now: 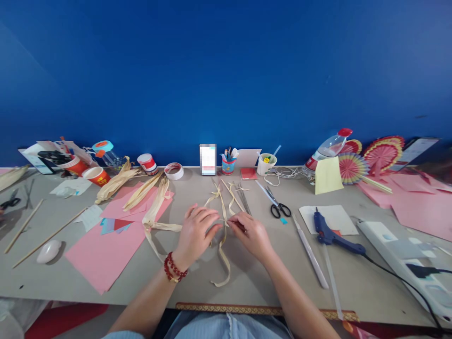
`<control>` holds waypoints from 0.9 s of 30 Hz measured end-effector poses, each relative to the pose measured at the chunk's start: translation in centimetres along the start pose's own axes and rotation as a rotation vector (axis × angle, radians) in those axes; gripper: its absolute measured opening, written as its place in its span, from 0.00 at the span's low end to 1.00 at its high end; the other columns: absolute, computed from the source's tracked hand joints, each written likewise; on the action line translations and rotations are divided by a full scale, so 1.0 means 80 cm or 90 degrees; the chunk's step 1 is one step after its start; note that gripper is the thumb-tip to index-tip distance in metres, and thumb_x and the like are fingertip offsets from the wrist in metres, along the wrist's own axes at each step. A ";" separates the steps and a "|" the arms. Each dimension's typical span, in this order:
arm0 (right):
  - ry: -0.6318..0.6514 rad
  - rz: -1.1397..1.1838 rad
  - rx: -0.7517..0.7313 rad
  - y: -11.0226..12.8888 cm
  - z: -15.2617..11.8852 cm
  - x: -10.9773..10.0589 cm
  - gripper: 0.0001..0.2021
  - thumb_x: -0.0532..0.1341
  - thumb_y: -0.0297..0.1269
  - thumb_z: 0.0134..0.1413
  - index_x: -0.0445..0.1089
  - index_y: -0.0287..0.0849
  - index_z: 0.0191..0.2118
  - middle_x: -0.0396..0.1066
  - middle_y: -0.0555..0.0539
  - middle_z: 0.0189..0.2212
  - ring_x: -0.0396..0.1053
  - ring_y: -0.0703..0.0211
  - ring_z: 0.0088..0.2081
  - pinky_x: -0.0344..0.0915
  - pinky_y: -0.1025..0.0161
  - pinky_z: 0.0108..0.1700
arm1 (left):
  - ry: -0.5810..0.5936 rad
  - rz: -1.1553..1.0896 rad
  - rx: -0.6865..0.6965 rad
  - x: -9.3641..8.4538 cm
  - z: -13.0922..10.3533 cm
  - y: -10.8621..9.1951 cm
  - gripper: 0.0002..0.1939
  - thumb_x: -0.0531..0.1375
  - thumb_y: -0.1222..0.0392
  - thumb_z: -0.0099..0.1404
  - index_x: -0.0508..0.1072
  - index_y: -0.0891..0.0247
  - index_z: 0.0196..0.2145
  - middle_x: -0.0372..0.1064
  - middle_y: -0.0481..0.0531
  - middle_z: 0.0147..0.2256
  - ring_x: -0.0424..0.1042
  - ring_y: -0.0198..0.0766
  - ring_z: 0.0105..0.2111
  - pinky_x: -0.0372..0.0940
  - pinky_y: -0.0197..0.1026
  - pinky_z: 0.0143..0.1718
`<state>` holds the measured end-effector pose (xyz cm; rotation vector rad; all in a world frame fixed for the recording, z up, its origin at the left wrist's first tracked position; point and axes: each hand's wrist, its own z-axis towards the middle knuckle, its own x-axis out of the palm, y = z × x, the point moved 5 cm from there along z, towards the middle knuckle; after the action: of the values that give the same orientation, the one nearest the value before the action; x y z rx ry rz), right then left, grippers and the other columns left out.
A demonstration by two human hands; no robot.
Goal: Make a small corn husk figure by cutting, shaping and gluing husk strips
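A pale strip of dried corn husk (224,258) hangs in a curl on the grey table between my hands. My right hand (250,235) is closed in a pinch on the strip, at a narrow spot that looks like a knot. From the left, my left hand (199,231) reaches to the same spot, thumb and forefinger close together on a thin end of the strip, other fingers bent loosely. The fingertips partly hide the exact hold. Beyond them lie more thin husk strips (216,192). A tied husk bundle (154,209) rests left of my left hand.
Black scissors (280,209), a craft knife (310,252), a blue glue gun (328,230) and a power strip (406,263) lie on the right. Pink paper (106,256) and wooden sticks (49,238) are on the left. A phone (208,160) stands against the blue wall.
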<state>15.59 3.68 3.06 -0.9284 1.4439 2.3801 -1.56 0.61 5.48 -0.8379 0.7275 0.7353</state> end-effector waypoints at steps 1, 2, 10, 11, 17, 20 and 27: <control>0.001 0.017 0.000 0.001 0.000 0.000 0.09 0.56 0.38 0.65 0.72 0.47 0.34 0.70 0.49 0.28 0.67 0.57 0.29 0.60 0.63 0.33 | -0.003 0.006 0.004 0.000 0.001 -0.003 0.08 0.57 0.61 0.70 0.75 0.56 0.44 0.77 0.52 0.43 0.72 0.43 0.45 0.55 0.55 0.59; 0.001 0.034 0.002 0.001 0.000 0.000 0.09 0.56 0.38 0.64 0.72 0.47 0.34 0.70 0.49 0.27 0.67 0.56 0.29 0.61 0.63 0.33 | -0.005 0.010 0.003 0.000 0.001 -0.005 0.08 0.56 0.62 0.70 0.76 0.56 0.41 0.77 0.51 0.40 0.73 0.42 0.43 0.56 0.55 0.59; -0.009 0.144 0.062 -0.009 -0.001 0.005 0.08 0.60 0.40 0.60 0.73 0.46 0.31 0.69 0.50 0.25 0.65 0.58 0.27 0.59 0.64 0.30 | -0.025 0.002 -0.001 0.006 -0.003 -0.001 0.09 0.53 0.64 0.71 0.74 0.58 0.39 0.75 0.51 0.35 0.72 0.42 0.38 0.61 0.52 0.54; -0.012 0.175 0.084 -0.013 -0.001 0.007 0.08 0.61 0.40 0.59 0.73 0.45 0.31 0.68 0.51 0.24 0.64 0.59 0.27 0.58 0.65 0.29 | -0.025 -0.002 0.002 0.007 -0.004 -0.001 0.10 0.53 0.65 0.71 0.73 0.58 0.40 0.75 0.51 0.36 0.72 0.42 0.39 0.60 0.52 0.55; -0.047 0.286 0.165 -0.029 -0.004 0.015 0.10 0.62 0.42 0.59 0.70 0.43 0.29 0.63 0.54 0.22 0.58 0.63 0.24 0.53 0.67 0.26 | 0.025 0.011 0.068 0.010 -0.005 -0.008 0.15 0.51 0.73 0.67 0.74 0.57 0.41 0.73 0.51 0.36 0.71 0.39 0.37 0.57 0.54 0.58; -0.047 0.304 0.179 -0.028 -0.006 0.019 0.11 0.61 0.43 0.60 0.69 0.43 0.30 0.62 0.54 0.22 0.57 0.63 0.23 0.53 0.67 0.26 | 0.041 0.019 0.056 0.015 -0.006 -0.007 0.16 0.52 0.73 0.66 0.74 0.58 0.44 0.72 0.52 0.37 0.71 0.41 0.38 0.58 0.54 0.57; -0.040 0.391 0.170 -0.017 -0.008 0.035 0.09 0.61 0.43 0.61 0.72 0.43 0.36 0.67 0.52 0.25 0.63 0.62 0.26 0.60 0.66 0.30 | -0.016 -0.190 -0.065 0.028 -0.015 0.000 0.17 0.49 0.68 0.71 0.72 0.59 0.52 0.71 0.55 0.41 0.70 0.41 0.41 0.66 0.46 0.45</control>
<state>14.33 3.44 0.17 -0.3702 2.1980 2.4619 -0.66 0.20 3.17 -1.0035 0.5300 0.5172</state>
